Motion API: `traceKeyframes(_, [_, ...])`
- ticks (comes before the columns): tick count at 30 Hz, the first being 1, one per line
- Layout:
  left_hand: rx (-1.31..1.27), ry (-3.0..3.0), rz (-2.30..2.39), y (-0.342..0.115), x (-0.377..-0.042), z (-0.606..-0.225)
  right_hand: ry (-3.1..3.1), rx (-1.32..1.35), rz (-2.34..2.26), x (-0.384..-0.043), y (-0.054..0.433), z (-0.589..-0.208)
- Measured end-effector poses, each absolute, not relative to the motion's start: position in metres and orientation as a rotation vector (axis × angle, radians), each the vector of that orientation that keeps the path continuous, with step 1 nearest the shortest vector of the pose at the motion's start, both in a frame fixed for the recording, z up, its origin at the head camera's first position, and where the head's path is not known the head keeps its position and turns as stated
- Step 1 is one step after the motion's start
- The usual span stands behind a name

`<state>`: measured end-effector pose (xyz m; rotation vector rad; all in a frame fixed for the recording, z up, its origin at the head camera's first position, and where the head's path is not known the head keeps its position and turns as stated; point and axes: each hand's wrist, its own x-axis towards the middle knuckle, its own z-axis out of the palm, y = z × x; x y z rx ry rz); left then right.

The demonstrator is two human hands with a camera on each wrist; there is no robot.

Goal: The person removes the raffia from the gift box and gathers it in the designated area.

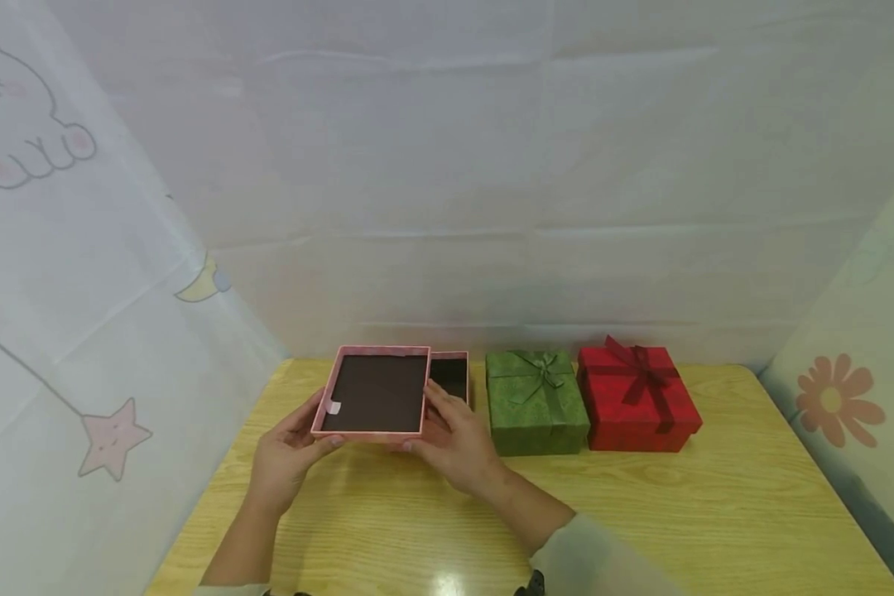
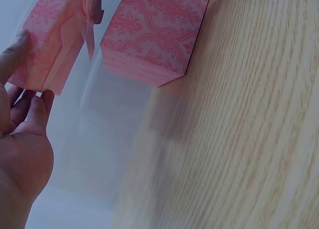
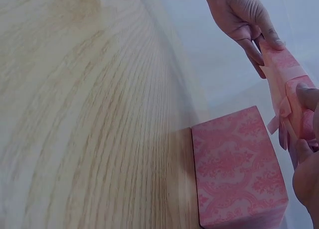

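Observation:
A pink patterned box lid (image 1: 376,437) with a ribbon bow is held up by both hands, its dark inside facing the head camera. At its left side my left hand (image 1: 283,459) grips the edge between thumb and fingers. My right hand (image 1: 462,447) holds the opposite side of the lid. The matching pink box (image 3: 239,164) stands on the table under and behind the lid, apart from it. Only its right part, with a dark interior, shows past the lid in the head view. The bow (image 2: 91,12) hangs on the lid's underside.
A green gift box (image 1: 536,414) with a bow stands right of the pink one. Beside it is a red gift box (image 1: 641,406), also with a bow. The wooden table (image 1: 678,521) ends at a pale cloth backdrop (image 1: 447,207).

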<state>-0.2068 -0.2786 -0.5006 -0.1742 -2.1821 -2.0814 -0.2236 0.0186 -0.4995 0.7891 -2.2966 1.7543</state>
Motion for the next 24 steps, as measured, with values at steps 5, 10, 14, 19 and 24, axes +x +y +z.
traceKeyframes(5, [-0.134, -2.179, -2.081, -0.285, -0.204, -0.501, -2.336, 0.762, 1.687, -0.22, 0.011, -0.5])
traceKeyframes(10, [-0.128, -2.201, -2.059, -0.292, -0.201, -0.501, -2.374, 0.76, 1.597, -0.219, 0.005, -0.498])
traceKeyframes(14, [-0.103, -2.216, -2.035, -0.297, -0.199, -0.501, -2.402, 0.76, 1.528, -0.219, 0.001, -0.499])
traceKeyframes(19, [-0.077, -2.207, -2.038, -0.302, -0.197, -0.503, -2.442, 0.754, 1.523, -0.218, -0.003, -0.501])
traceKeyframes(24, [-0.077, -2.2, -2.05, -0.308, -0.194, -0.503, -2.436, 0.768, 1.579, -0.215, -0.008, -0.503])
